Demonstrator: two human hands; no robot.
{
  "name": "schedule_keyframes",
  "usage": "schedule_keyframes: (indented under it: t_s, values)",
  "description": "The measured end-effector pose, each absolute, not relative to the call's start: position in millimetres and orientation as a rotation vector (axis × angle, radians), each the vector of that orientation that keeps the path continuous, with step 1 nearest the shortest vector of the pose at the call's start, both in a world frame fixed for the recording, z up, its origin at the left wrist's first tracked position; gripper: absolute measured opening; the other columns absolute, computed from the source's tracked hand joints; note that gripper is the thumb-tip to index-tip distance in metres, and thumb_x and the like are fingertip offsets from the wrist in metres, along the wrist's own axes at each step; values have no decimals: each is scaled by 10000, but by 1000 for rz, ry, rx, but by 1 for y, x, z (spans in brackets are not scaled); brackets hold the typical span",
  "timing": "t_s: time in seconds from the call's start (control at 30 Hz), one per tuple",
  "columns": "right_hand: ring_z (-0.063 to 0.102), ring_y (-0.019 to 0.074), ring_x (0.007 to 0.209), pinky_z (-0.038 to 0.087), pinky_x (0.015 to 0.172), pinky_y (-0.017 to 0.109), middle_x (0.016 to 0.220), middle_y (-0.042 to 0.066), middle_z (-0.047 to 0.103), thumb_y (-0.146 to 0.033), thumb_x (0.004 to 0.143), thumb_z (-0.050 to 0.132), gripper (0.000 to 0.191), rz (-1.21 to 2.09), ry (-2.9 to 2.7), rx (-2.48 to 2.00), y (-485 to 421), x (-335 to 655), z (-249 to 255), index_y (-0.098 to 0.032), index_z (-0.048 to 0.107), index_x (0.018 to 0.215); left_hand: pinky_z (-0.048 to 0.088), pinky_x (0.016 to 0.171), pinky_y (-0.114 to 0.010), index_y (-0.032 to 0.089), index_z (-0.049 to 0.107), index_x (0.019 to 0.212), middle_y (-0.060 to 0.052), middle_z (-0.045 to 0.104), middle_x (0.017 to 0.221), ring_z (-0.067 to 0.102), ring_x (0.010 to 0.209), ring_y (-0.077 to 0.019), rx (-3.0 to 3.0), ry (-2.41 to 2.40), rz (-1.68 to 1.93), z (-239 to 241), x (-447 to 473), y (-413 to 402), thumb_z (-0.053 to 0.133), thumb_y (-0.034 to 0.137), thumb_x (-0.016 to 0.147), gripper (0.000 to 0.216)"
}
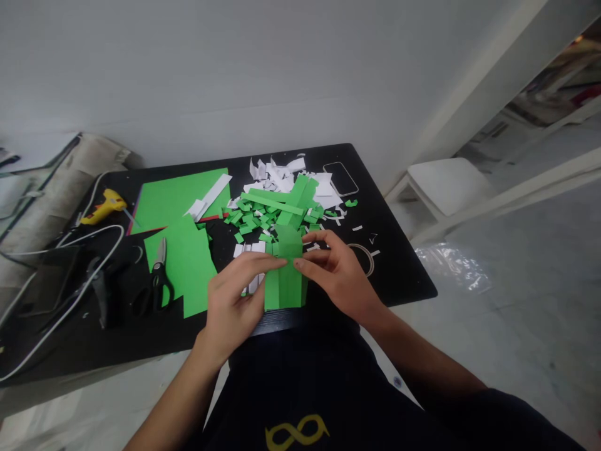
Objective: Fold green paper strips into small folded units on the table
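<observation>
A folded green paper (290, 285) with lengthwise creases stands out in front of me at the table's near edge. My left hand (237, 294) grips its left side, fingertips laid across the front and thumb lower down. At the right edge, my right hand (340, 272) pinches the same paper between thumb and fingers. Just beyond lie green paper strips (277, 202) and a heap of small green cut pieces (248, 219). Folded white paper pieces (251, 250) show partly behind my left hand.
Scissors (159, 272) rest on a green sheet (185, 257) at the left, near a yellow glue gun (109, 205) and a white cable (106, 257). White scraps (279, 175) and a tape ring (366, 260) lie farther right on the black table (399, 269). A white stool (446, 181) stands beyond.
</observation>
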State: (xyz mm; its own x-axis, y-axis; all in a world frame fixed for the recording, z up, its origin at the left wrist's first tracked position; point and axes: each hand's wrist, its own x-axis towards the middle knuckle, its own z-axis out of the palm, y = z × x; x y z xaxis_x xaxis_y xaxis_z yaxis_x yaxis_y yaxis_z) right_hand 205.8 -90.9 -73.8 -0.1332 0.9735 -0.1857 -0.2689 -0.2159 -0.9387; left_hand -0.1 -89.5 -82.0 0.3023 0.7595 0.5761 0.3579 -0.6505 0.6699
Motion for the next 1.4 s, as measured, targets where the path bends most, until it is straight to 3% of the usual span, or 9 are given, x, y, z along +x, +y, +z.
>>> schedule_keyframes:
  t_s: [0.23, 0.43, 0.57, 1.03, 1.23, 1.4]
  values:
    - [781, 194, 876, 612, 844, 334, 866, 3, 815, -324, 754, 963, 262, 1545, -1027, -1062, -91, 207, -75, -226, 785, 920, 574, 936, -307, 228, 766, 1116, -70, 767, 1162, 731, 1113, -197, 2034, 915, 1256, -83, -9, -96, 578, 15, 995, 308]
    - [787, 196, 882, 633, 847, 333, 890, 11, 824, -289, 751, 970, 223, 1464, -1050, -1064, -96, 203, -76, -233, 816, 902, 585, 731, -217, 219, 724, 1123, -19, 770, 916, 729, 806, -135, 1581, 1102, 1260, -80, 2, -103, 679, 229, 1024, 109]
    - [791, 205, 886, 640, 872, 356, 896, 17, 823, -315, 763, 967, 222, 1484, -1062, -1031, -97, 201, -75, -231, 821, 908, 573, 652, -201, 207, 747, 950, 19, 741, 767, 706, 682, -119, 1624, 1232, 1202, -77, 10, -102, 776, 271, 954, 70]
    - [795, 211, 917, 652, 886, 360, 929, 17, 844, -334, 793, 954, 200, 1483, -1085, -973, -98, 202, -72, -257, 848, 943, 606, 693, -175, 264, 817, 967, 32, 815, 846, 756, 734, -112, 1612, 1289, 1204, -79, 5, -105, 799, 245, 932, 43]
    - [804, 229, 970, 656, 892, 369, 991, 23, 858, -313, 809, 943, 254, 1566, -1119, -933, -98, 202, -71, -263, 865, 1045, 615, 683, -210, 240, 827, 948, -4, 823, 861, 752, 714, -134, 1575, 1286, 1186, -76, 7, -107, 829, 281, 899, 64]
    - [808, 239, 985, 652, 944, 401, 963, 8, 862, -320, 808, 941, 190, 1511, -1138, -966, -98, 202, -71, -290, 883, 987, 576, 630, -228, 212, 796, 936, -14, 775, 788, 700, 677, -140, 1556, 1257, 1179, -73, 7, -108, 760, 340, 963, 136]
